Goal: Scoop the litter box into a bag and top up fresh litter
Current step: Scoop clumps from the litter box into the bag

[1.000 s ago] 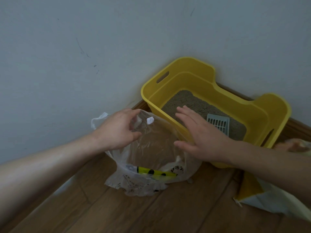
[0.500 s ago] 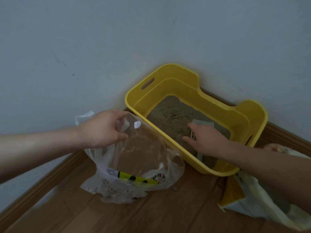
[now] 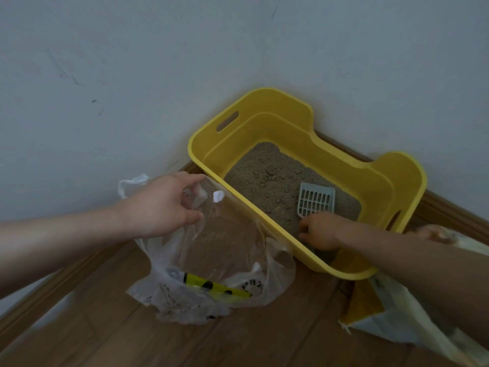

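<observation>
Filling the upper half of the view, a pale grey painted wall [image 3: 132, 75] carries a few dark scuff marks and meets a brown wooden skirting board [image 3: 449, 207] along its foot. Below it runs a brown wood-plank floor [image 3: 105, 340].

On the floor against the wall stands a yellow rectangular plastic litter box [image 3: 277, 102] with a slot handle cut into its left end wall. Grey-brown granular litter [image 3: 264, 181] covers its bottom.

Just beside the box's near left wall, touching it, a clear crumpled plastic bag [image 3: 225, 247] with printed lettering sits on the floor, its mouth held wide. A yellow strip with black spots [image 3: 211, 286] lies in its bottom. At the lower right, a white-and-yellow sack [image 3: 397, 321] lies on the floor, partly under the right forearm.

The left hand [image 3: 161, 205] pinches the bag's far rim between thumb and curled fingers, lifting it. The right hand [image 3: 321, 231] is inside the box at its near end, fingers curled over the handle of a small grey slotted plastic scoop [image 3: 316, 200]; the handle itself is hidden beneath the hand. The scoop's slotted head rests on the litter, pointing toward the wall.
</observation>
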A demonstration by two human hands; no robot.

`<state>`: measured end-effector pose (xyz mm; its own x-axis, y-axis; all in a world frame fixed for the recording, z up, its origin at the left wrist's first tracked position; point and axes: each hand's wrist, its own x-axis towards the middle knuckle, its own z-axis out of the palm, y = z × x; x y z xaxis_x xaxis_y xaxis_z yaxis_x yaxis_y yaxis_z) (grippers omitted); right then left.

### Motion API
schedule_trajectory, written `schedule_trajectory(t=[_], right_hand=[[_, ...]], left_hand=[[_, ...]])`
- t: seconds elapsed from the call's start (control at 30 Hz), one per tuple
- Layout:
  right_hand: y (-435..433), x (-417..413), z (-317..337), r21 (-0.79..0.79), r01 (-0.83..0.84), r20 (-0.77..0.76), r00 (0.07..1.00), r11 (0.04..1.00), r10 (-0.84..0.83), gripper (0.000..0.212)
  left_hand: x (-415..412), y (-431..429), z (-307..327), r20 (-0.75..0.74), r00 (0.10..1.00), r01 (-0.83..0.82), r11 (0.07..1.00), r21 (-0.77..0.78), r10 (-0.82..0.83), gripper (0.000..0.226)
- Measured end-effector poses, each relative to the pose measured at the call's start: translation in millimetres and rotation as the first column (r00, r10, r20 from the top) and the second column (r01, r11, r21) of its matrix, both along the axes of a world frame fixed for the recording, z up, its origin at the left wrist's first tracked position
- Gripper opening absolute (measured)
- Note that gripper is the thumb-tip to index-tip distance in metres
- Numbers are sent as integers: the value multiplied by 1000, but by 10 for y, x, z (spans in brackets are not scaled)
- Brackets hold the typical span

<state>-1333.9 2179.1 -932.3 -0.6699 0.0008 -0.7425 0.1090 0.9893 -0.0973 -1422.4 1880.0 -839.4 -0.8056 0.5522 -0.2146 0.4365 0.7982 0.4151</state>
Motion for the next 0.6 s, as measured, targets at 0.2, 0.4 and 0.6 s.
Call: schedule_trajectory(t=[0.2,0.4,0.6], right_hand=[[-14,19,-45,27,-24,109,994,999,21,40],[62,3,-48,48,96,-105,990,994,-91,26],[142,59,73,-33,262,-343,903,964,-258,17]], left_hand=[[5,34,7,8,1000,-12,998,57,11,77],[9,29,35,4,999,-42,995,86,41,75],[32,25,62,11,998,-66,994,88,65,77]])
